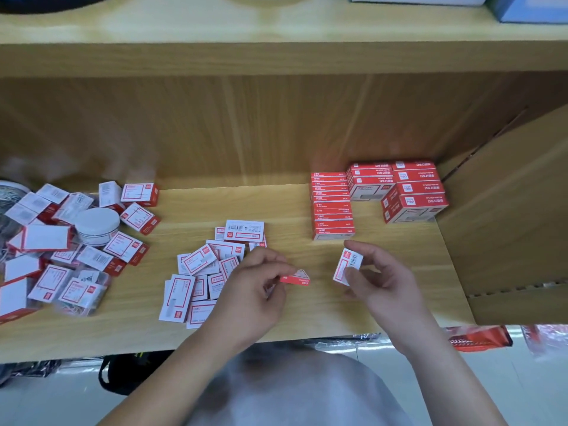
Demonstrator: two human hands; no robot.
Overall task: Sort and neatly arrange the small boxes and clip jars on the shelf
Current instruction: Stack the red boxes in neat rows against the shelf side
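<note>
**Both hands hold a small box over the shelf**

Nearest the camera, the left hand (255,290) has its grip closed on a small red box (295,277), pinched at one end so the box juts out flat toward the right. The right hand (379,276) has its grip closed on a white box with red trim (348,265), held tilted on end between thumb and fingers. The two boxes are near each other but apart, both just above the wooden shelf (307,315).

Just left of the left hand lies a loose heap of small boxes (199,272). Further left, a larger jumble of boxes (61,250) surrounds a white-lidded clip jar (96,224).

Toward the back right, a neat row of red boxes (332,207) stands beside stacked red boxes (408,192), close to a cardboard flap (504,216).
</note>
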